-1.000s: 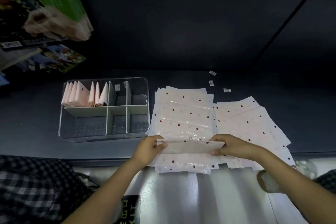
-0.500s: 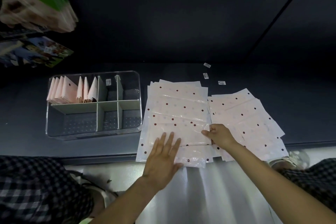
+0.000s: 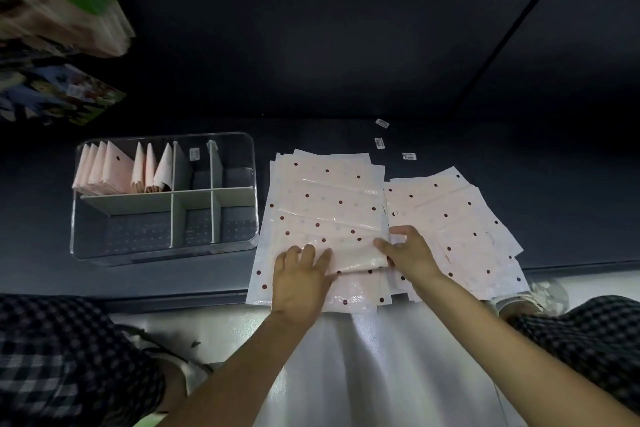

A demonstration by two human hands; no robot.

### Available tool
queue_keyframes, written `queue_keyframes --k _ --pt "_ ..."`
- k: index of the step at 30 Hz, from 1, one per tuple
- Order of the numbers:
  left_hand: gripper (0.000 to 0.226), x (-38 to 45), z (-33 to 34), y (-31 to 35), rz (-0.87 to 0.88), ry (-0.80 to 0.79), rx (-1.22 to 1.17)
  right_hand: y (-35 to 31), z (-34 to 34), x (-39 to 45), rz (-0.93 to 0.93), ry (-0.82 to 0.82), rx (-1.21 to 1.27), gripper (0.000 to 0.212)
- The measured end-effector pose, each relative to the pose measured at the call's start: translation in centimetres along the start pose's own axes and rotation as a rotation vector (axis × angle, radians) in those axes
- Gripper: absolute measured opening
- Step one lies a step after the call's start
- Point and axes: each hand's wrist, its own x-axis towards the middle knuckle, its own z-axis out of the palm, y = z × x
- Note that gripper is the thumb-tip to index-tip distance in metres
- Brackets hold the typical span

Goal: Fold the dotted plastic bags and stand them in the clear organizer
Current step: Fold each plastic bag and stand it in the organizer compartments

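A stack of pink dotted plastic bags [image 3: 325, 198] lies flat on the dark shelf, with a second fanned stack [image 3: 460, 218] to its right. On the near part of the left stack lies a bag folded into a strip [image 3: 353, 253]. My left hand [image 3: 299, 282] presses flat on the strip's left end with fingers spread. My right hand [image 3: 410, 253] holds the strip's right end, thumb and fingers curled at its edge. The clear organizer [image 3: 78, 218] stands to the left, with several folded bags [image 3: 117, 170] upright in its back left compartment.
Three small white labels [image 3: 381, 142] lie on the shelf behind the stacks. Colourful packages [image 3: 59, 97] hang at the upper left. The shelf's front edge [image 3: 173, 296] runs below the organizer. Checked trouser legs show at both lower corners.
The lifted bag edge was folded down onto the stack. My left hand went flat onto it and has slid left along the strip; my right hand stays at its right end.
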Motion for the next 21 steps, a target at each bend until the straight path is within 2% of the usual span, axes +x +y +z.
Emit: queue_keyframes --k 2,4,6,8,10,13,16,18,19,21 --pt "0.031 0.2 -1.1 0.2 0.005 0.086 -0.062 -1.0 -0.4 -0.8 -0.069 0.024 0.167 0.030" --pt "0.030 0.5 -1.8 -0.1 0.046 0.109 -0.164 -2.0 -1.0 -1.5 -0.160 0.112 0.249 0.022" --pt "0.033 0.5 -3.4 -0.3 0.063 0.113 -0.386 -2.6 -1.1 -2.1 -0.193 0.137 0.273 0.021" --pt "0.037 0.4 -5.2 -0.6 0.003 0.038 -0.769 -3.1 -0.6 -3.0 -0.182 0.039 0.256 0.027" --pt "0.039 0.4 -6.7 -0.8 -0.126 -0.020 -1.218 -3.3 0.4 -4.2 -0.163 -0.136 0.209 0.035" --pt "0.037 0.0 -8.0 -0.5 -0.262 -0.143 -1.566 -3.4 2.1 -5.8 -0.173 -0.309 0.188 0.036" --pt "0.032 -0.5 -8.4 -0.1 -0.324 -0.182 -1.682 -3.6 3.0 -6.6 -0.244 -0.242 0.201 0.022" --pt "0.015 -0.8 -8.3 -0.1 -0.369 -0.069 -1.654 -3.4 3.0 -6.6 -0.301 -0.161 0.216 0.035" --pt "0.019 -0.9 -8.1 -0.3 -0.394 -0.004 -1.618 -3.3 2.9 -6.6 -0.345 -0.140 0.207 0.041" --pt "0.038 -1.2 -8.2 -0.6 -0.378 0.089 -1.545 -3.3 2.5 -6.7 -0.418 -0.125 0.155 0.036"
